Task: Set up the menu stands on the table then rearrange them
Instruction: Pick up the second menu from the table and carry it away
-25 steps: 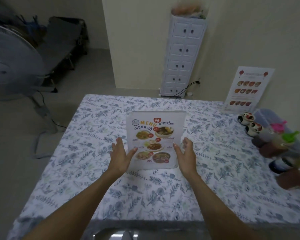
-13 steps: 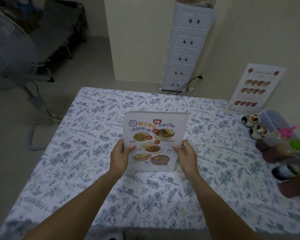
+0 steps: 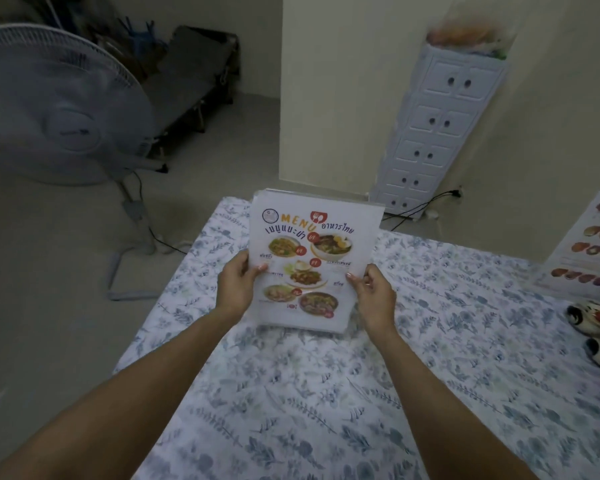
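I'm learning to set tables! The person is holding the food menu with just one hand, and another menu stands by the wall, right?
Not quite. The head view shows both hands on the food menu: the left hand and the right hand each grip a side edge. The other menu does stand by the wall.

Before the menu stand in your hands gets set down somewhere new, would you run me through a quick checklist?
1. Left hand grips the menu stand: ok.
2. Right hand grips the opposite edge: ok.
3. Printed side faces the person, upright: ok.
4. Base is off the tablecloth: cannot tell.
5. Bare cloth lies below and in front: ok.
6. Second menu stand stands apart at the far right: ok.
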A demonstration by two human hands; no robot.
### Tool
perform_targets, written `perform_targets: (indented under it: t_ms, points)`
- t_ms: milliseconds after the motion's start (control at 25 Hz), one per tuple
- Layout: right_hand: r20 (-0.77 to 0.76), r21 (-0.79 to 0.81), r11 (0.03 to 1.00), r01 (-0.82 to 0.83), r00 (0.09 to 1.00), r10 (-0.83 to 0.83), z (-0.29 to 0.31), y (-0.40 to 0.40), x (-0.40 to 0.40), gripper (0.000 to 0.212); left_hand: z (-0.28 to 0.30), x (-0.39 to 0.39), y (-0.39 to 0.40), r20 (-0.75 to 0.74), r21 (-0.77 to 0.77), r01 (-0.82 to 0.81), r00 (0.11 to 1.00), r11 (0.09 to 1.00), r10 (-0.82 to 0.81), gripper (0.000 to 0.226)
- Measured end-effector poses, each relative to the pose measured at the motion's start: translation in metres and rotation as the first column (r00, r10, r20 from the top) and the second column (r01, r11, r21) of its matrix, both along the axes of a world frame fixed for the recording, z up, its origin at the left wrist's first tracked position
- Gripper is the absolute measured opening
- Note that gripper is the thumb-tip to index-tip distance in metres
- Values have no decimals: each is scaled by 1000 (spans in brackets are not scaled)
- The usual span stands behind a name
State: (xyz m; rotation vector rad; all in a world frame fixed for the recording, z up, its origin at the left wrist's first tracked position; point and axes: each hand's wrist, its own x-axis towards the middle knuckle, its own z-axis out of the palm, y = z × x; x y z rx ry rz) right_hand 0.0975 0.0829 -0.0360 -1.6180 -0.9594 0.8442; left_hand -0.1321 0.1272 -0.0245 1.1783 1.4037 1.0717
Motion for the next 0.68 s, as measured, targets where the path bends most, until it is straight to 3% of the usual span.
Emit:
perform_targets:
  t_ms: [280, 680]
  points:
    - [25, 1, 1000, 13, 1000, -13, 9, 152, -57, 18, 11, -59, 153, 22, 39, -21, 1000, 999, 20, 27]
    - [-65, -61, 989, 133, 988, -137, -30, 298, -93, 19, -32, -91, 313, 68, -2, 7, 998, 1000, -7, 38]
